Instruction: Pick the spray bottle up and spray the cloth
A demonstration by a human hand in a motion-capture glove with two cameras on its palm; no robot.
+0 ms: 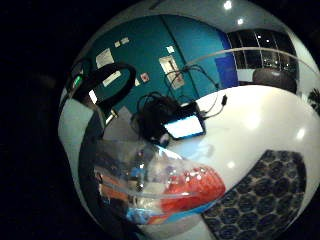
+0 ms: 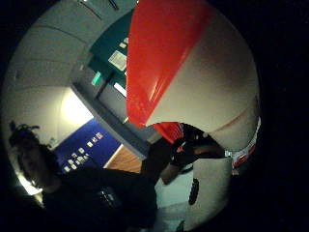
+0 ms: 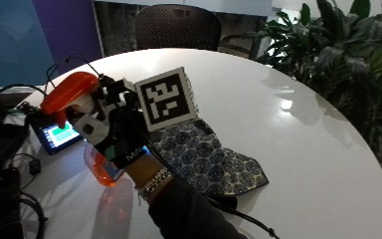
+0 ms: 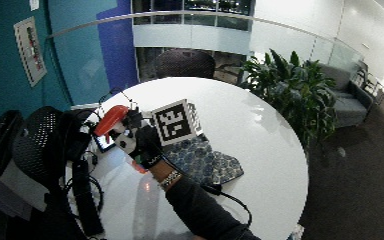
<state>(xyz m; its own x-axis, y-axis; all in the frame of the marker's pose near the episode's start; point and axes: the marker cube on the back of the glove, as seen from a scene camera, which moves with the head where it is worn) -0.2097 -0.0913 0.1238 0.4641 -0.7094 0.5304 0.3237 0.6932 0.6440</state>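
**Gloved hand holds spray bottle up beside the cloth**

In the outside view, the gloved right hand (image 3: pixel 121 132) sits at left centre of the frame, its fingers curled round the neck of the spray bottle (image 3: pixel 78 107) and holding it above the tabletop (image 3: pixel 310 129). The bottle has an orange-red trigger head in the upper left and a clear body with orange liquid showing below the hand. A printed label wraps the body; its writing is too small to read. White lettering on the glove's wrist band cannot be made out in full.

The cloth (image 3: pixel 211 159), dark blue with a pale medallion pattern, lies flat on the tabletop just to the right of the hand, near the middle of the frame. It is apart from the bottle.

The tabletop is round, white and glossy, with ceiling lights reflecting on it. At its left edge a small device with a lit screen (image 3: pixel 58 135) lies among dark cables. A dark mesh chair (image 3: pixel 178 25) stands at the far side, top centre, and leafy green plants (image 3: pixel 336 55) fill the upper right. In the wide outside view, a teal wall (image 4: pixel 19 75) with framed notices, unreadable here, runs down the left, meeting a blue panel beyond.
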